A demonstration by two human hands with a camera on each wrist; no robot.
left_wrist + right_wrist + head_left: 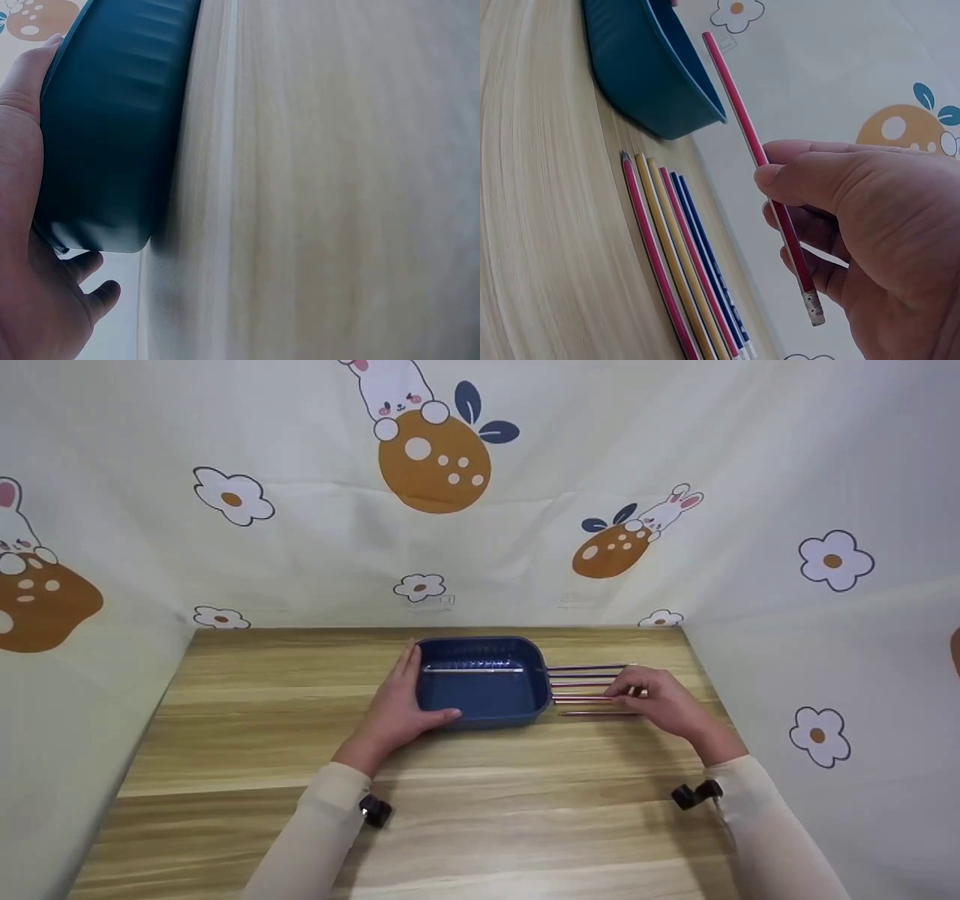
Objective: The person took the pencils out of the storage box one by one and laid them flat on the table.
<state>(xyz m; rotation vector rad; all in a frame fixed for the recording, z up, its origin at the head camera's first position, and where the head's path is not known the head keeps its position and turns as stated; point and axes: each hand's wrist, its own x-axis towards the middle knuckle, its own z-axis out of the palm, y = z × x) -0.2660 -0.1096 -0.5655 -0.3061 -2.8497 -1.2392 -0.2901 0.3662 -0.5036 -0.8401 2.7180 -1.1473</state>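
Observation:
My left hand [394, 705] grips the left end of a blue plastic box [510, 722], its thumb over the near rim and its fingers along the left side. The left wrist view shows the palm against the box's outer wall [112, 150]. To the right of the box, my right hand [660, 701] pinches a red pencil [739, 112] between thumb and fingers. That pencil is raised at a slant, its eraser end toward the palm. Below it several pencils lie side by side: a red pencil [655, 259], yellow pencils [676, 259], another red one and blue pencils [709, 262].
The wood-grain table [510, 802] is closed in by pale cloth [300, 540] printed with rabbits and flowers at the back and sides. A small black device [375, 811] sits at the left wrist and another black device [696, 794] at the right.

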